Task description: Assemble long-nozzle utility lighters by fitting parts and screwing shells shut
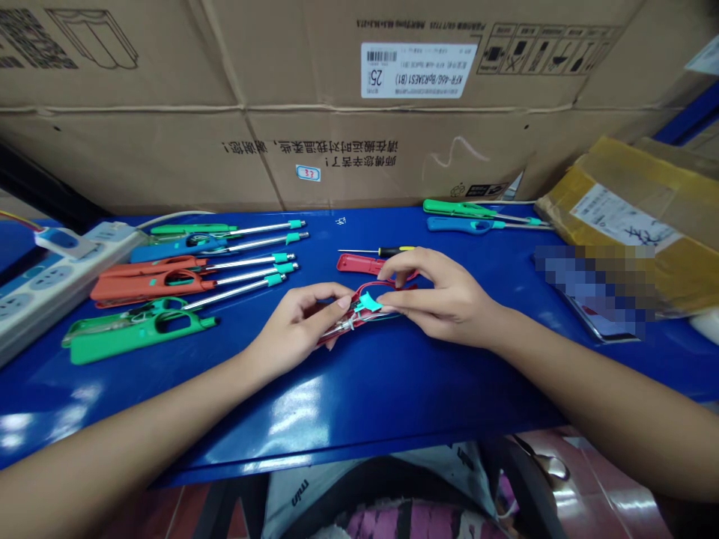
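Observation:
Between my two hands is a red long-necked lighter (365,318) with its casing opened, so the clear inner parts and thin wires show. My left hand (303,318) is closed round its left end. The fingers of my right hand (446,296) pinch near a teal piece (369,302) on the lighter's middle; whether they grip that piece or the casing I cannot tell. Just behind, a loose red casing half (359,263) lies on the blue table, partly covered by my right hand. Beyond it rests a screwdriver (393,251) with a black and yellow handle.
Several lighters, including an orange one (151,286) and an open green one (140,333), lie at left beside a power strip (61,281). A green lighter (457,208) and a blue one (460,224) lie back right. A phone (589,296) and taped parcel (634,217) stand right; cardboard (314,67) walls the back.

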Tool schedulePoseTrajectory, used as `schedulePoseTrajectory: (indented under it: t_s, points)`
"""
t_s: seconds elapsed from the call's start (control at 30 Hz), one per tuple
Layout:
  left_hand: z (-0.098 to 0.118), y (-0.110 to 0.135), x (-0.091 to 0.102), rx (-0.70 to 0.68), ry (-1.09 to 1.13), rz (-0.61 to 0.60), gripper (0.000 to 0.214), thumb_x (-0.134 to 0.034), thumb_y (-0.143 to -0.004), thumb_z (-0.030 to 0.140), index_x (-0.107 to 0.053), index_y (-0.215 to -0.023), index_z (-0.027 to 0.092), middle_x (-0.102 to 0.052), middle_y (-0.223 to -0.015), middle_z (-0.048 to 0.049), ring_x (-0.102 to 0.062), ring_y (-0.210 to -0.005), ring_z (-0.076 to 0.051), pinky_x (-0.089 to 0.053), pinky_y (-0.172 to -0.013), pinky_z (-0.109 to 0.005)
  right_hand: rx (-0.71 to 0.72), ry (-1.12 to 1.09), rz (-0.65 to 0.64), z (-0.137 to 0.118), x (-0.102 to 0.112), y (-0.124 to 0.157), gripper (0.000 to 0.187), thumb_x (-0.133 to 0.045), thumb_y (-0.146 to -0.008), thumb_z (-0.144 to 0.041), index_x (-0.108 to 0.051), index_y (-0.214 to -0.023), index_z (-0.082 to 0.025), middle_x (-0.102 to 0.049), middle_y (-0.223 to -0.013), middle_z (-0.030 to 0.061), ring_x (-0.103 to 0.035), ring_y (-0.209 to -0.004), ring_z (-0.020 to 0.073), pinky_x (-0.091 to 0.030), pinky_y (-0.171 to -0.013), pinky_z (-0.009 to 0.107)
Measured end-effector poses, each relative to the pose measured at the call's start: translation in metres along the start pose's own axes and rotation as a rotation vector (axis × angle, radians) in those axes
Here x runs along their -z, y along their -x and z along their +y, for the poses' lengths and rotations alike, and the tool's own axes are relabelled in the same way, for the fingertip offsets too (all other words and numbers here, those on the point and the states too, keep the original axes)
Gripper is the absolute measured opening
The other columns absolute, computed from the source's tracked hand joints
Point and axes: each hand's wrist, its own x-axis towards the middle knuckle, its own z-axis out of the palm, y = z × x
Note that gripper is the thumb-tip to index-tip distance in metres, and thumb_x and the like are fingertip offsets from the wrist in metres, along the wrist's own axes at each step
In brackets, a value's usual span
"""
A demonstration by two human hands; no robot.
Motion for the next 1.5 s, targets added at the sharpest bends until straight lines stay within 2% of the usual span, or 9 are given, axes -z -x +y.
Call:
schedulePoseTrajectory:
  t_s: [0.23,0.4,0.57,0.73,0.9,1.17,1.27,1.4,1.5]
  points:
    - [0.0001,0.001,-0.002,-0.036,-0.062,0.036,0.038,-0.063,-0.09,0.051,-0.068,-0.095,0.014,-0.056,-0.052,0.0034,-0.046,-0.042,-0.008,-0.031,-0.039,-0.019,-0.01,-0.003,-0.055,0.001,0.0026,-0.0003,0.018,-0.054,-0.096,-0.014,-0.069,-0.094,-0.023,-0.069,-0.098,0.0066,-0.061,-0.089,0.0193,-0.049,-0.079,0.039]
    - [0.0009,-0.0009,0.0012,0.098,0.004,-0.023,0.039,-0.062,-0.089,0.052,-0.067,-0.094,0.014,-0.055,-0.046,0.0032,-0.041,-0.037,-0.008,-0.03,-0.038,-0.019,-0.044,-0.093,-0.019,0.0034,-0.0004,-0.0002,0.017,-0.056,-0.096,-0.015,-0.071,-0.09,-0.021,-0.068,-0.094,0.0072,-0.061,-0.087,0.0186,-0.05,-0.079,0.04]
    - [0.0,-0.0036,0.0024,0.192,0.094,-0.053,0.034,-0.066,-0.085,0.048,-0.067,-0.089,0.014,-0.054,-0.045,0.0026,-0.044,-0.036,-0.009,-0.032,-0.037,-0.019,-0.087,-0.144,-0.026,0.004,-0.0029,0.0005,0.02,-0.056,-0.095,-0.014,-0.074,-0.09,-0.022,-0.067,-0.093,0.0062,-0.062,-0.088,0.0179,-0.051,-0.083,0.04]
    - [0.0012,-0.0032,0.0015,0.207,0.119,-0.061,0.033,-0.066,-0.084,0.047,-0.067,-0.087,0.014,-0.054,-0.044,0.0027,-0.043,-0.035,-0.009,-0.03,-0.037,-0.019,-0.221,-0.27,0.005,0.0007,-0.0027,-0.0008,0.015,-0.063,-0.093,-0.016,-0.077,-0.089,-0.021,-0.066,-0.089,0.0051,-0.062,-0.083,0.0164,-0.052,-0.072,0.033]
    - [-0.0005,-0.004,0.0025,0.221,0.116,-0.056,0.031,-0.065,-0.085,0.045,-0.069,-0.087,0.014,-0.054,-0.044,0.0019,-0.043,-0.034,-0.009,-0.03,-0.037,-0.019,-0.412,-0.418,-0.06,0.0009,-0.0043,-0.0015,0.01,-0.069,-0.09,-0.018,-0.078,-0.085,-0.021,-0.067,-0.086,0.0039,-0.061,-0.082,0.0156,-0.051,-0.076,0.034]
    - [0.0035,-0.0045,0.0045,0.301,0.151,-0.112,0.024,-0.062,-0.085,0.037,-0.069,-0.079,0.015,-0.053,-0.04,0.0012,-0.036,-0.031,-0.007,-0.022,-0.033,-0.017,-0.618,-0.634,-0.158,0.0011,-0.0042,-0.0036,0.01,-0.073,-0.087,-0.023,-0.078,-0.08,-0.019,-0.066,-0.083,0.0022,-0.062,-0.077,0.0136,-0.052,-0.075,0.032]
    - [0.0061,-0.0046,0.0048,0.34,0.19,-0.125,0.022,-0.062,-0.083,0.033,-0.071,-0.08,0.014,-0.052,-0.041,0.0006,-0.036,-0.031,-0.007,-0.02,-0.032,-0.017,-0.57,-0.637,-0.162,-0.0009,-0.0036,-0.0037,0.009,-0.073,-0.087,-0.021,-0.077,-0.08,-0.018,-0.065,-0.085,0.0028,-0.062,-0.077,0.0133,-0.053,-0.075,0.032]
    - [0.0076,-0.0045,0.0047,0.364,0.249,-0.102,0.026,-0.065,-0.082,0.03,-0.072,-0.099,0.011,-0.055,-0.044,0.0004,-0.039,-0.032,-0.008,-0.02,-0.031,-0.016,-0.412,-0.546,-0.119,-0.004,-0.0027,-0.0033,0.009,-0.07,-0.088,-0.014,-0.077,-0.084,-0.017,-0.064,-0.085,0.0037,-0.062,-0.08,0.0142,-0.052,-0.075,0.031]
    - [0.0077,-0.0041,0.0045,0.355,0.261,-0.105,0.03,-0.065,-0.082,0.029,-0.071,-0.105,0.009,-0.056,-0.044,0.0006,-0.039,-0.032,-0.007,-0.021,-0.03,-0.015,-0.291,-0.441,-0.071,-0.0049,-0.0025,-0.0033,0.012,-0.067,-0.09,-0.011,-0.077,-0.085,-0.017,-0.064,-0.086,0.0049,-0.06,-0.084,0.0153,-0.051,-0.075,0.031]
